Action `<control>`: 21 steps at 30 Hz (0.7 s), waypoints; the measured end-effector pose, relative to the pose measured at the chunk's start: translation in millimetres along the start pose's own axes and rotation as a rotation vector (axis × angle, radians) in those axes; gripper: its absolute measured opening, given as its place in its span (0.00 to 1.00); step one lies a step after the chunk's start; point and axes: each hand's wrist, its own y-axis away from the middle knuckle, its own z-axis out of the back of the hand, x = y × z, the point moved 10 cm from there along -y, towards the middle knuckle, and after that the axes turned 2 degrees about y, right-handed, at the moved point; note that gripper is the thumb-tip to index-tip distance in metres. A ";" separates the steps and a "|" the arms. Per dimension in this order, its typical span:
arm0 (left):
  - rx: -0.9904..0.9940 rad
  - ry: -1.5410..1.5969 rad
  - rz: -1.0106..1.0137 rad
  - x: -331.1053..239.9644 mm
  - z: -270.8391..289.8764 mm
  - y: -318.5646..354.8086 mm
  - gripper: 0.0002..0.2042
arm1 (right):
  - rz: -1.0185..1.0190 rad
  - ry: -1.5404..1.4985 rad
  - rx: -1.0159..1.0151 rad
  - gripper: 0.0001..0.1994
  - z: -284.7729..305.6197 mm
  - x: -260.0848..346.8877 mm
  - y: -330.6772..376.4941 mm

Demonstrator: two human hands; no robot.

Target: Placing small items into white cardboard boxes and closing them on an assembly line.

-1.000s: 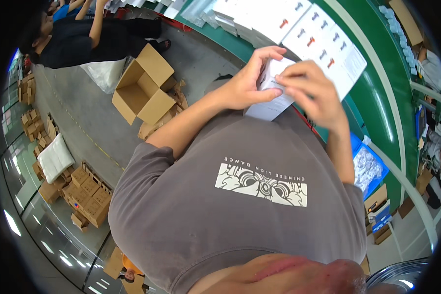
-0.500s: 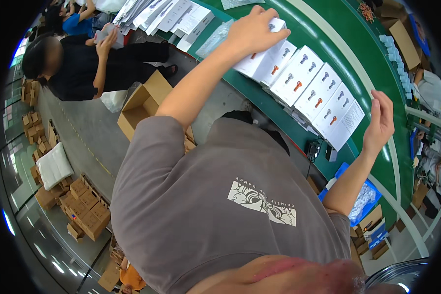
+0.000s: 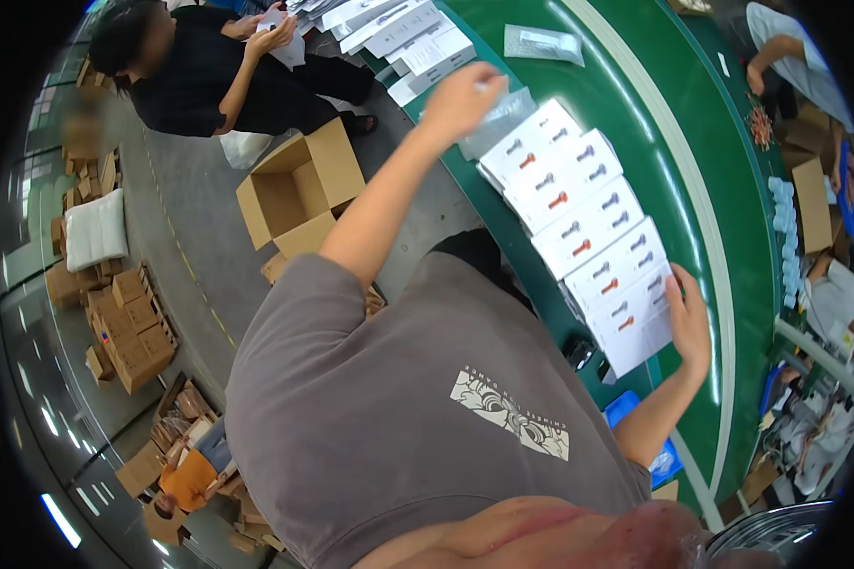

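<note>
A row of white boxes (image 3: 579,234), printed with grey and orange handheld devices, lies tightly packed along the green table. My right hand (image 3: 690,322) rests against the right end of this row, thumb and fingers extended along the last box. Past the row's left end, my left hand (image 3: 463,102) is raised with its fingers curled together. Whether it pinches anything small is hard to make out. Just beside and below it lies a clear plastic bag (image 3: 505,121), partly covered by the hand.
More white boxes (image 3: 425,43) are heaped at the table's far left. A clear packet (image 3: 544,45) lies on the green table (image 3: 626,104). An open carton (image 3: 299,185) stands on the floor. A person in black (image 3: 185,71) stands left; a blue bin (image 3: 669,465) is at lower right.
My left hand has left the boxes and moved left, its fingers curling in. My right hand has come in from the side to touch the row's end. The view has shifted.
</note>
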 end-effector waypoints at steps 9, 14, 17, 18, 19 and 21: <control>-0.394 -0.649 -0.062 206.4 108.9 -124.4 0.22 | 0.518 0.214 -0.006 0.18 -39.3 124.3 -296.6; -0.172 -0.608 -0.059 251.4 113.2 -193.0 0.31 | 0.731 0.645 0.018 0.26 -175.2 156.2 -458.7; -0.068 -0.636 0.001 259.5 118.9 -200.6 0.32 | 0.708 0.747 -0.091 0.32 -219.8 171.6 -503.7; -0.036 -0.685 0.032 260.9 120.4 -195.4 0.32 | 0.710 0.803 -0.093 0.35 -231.3 173.1 -500.2; -0.027 -0.682 0.037 263.7 122.6 -189.6 0.31 | 0.724 0.855 -0.099 0.37 -243.9 179.9 -497.8; -0.009 -0.648 -0.003 242.9 111.7 -190.9 0.30 | 0.684 0.971 -0.110 0.38 -246.2 159.4 -507.4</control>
